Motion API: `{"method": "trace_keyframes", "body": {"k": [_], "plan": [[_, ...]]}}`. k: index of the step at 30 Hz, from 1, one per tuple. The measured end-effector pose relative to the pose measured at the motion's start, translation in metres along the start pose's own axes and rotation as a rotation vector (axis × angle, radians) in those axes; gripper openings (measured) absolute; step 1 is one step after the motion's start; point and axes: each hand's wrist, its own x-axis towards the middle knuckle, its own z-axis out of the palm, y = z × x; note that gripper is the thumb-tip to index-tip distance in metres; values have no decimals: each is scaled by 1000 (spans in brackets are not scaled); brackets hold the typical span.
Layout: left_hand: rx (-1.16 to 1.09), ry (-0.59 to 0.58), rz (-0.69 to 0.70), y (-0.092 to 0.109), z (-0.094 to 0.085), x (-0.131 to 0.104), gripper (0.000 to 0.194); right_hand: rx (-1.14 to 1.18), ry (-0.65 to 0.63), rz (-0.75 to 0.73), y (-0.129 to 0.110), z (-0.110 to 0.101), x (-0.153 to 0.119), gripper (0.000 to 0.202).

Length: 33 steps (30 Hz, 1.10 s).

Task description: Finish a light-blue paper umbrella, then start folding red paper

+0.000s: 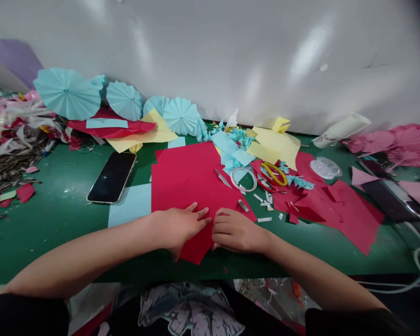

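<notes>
My left hand (186, 227) lies with fingers spread on a piece of red paper (198, 249) near the table's front edge. My right hand (238, 231) is closed at that paper's right edge, its fingers curled and the fingertips partly hidden. Beneath and behind both hands is a larger sheet of red paper (185, 175). On the big sheet's right part rest a slim metal blade-like piece (222, 178) and a small metal piece (243, 205). A white ring-shaped coil (244, 179) sits just behind them.
A phone (112, 177) lies left over light blue paper (130, 205). Pleated blue paper fans (68, 93) lean on the wall. Yellow paper (278, 142), red and yellow coils (273, 173), red scraps (353, 212) and a white roll (342, 130) are to the right. Sunflower-seed-like husks (16, 161) heap at far left.
</notes>
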Motion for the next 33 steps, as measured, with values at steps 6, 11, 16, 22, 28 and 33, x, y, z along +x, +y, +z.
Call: {"method": "trace_keyframes", "body": {"k": [6, 11, 16, 22, 28, 33], "plan": [[28, 61, -6, 6, 4, -3, 103, -78, -19, 471, 25, 8, -19, 26], [54, 66, -8, 7, 8, -2, 88, -70, 29, 583, 46, 15, -36, 42], [63, 73, -19, 7, 6, -5, 71, -101, 82, 590, 54, 19, -41, 44], [97, 98, -21, 1, -9, -25, 64, -153, 107, 637, 52, 18, -44, 42], [110, 267, -17, -15, -15, -45, 57, 35, 138, 346, 34, -2, -34, 49], [135, 435, 8, -24, -4, -63, 62, -97, 317, 302, 22, -13, -11, 29]]}}
